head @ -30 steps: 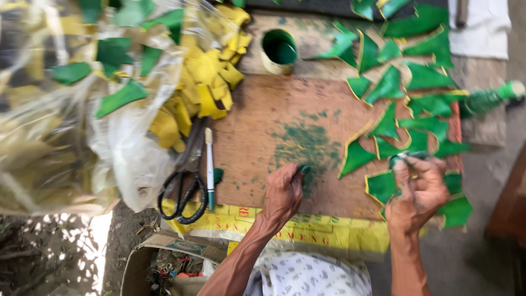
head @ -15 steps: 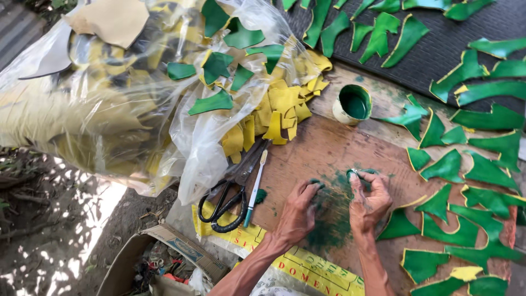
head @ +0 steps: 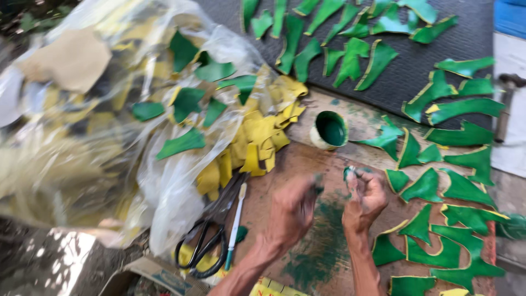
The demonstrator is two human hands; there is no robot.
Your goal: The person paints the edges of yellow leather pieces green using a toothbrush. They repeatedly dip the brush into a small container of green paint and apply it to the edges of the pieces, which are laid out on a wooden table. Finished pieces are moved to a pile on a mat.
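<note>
My left hand (head: 291, 211) is blurred over the brown board (head: 285, 164), fingers curled; whether it holds anything I cannot tell. My right hand (head: 364, 198) is raised just beside it, pinching a small green-stained tool (head: 349, 174) between thumb and fingers. A patch of green stain (head: 323, 241) marks the board below both hands. A small round pot of green paint (head: 330, 129) stands just beyond the hands. Green painted pieces with yellow edges (head: 438, 241) lie in rows to the right of my right hand.
A big clear plastic bag (head: 109, 126) of yellow and green scraps fills the left. Yellow pieces (head: 252, 142) spill from it. Black scissors (head: 205, 241) and a white pen (head: 236, 225) lie left of my left hand. More green pieces (head: 350, 55) lie on a dark mat behind.
The view has swung left and up. My right hand left the painted pieces at the right and came to the board's middle beside my left hand, now raised with the small tool.
</note>
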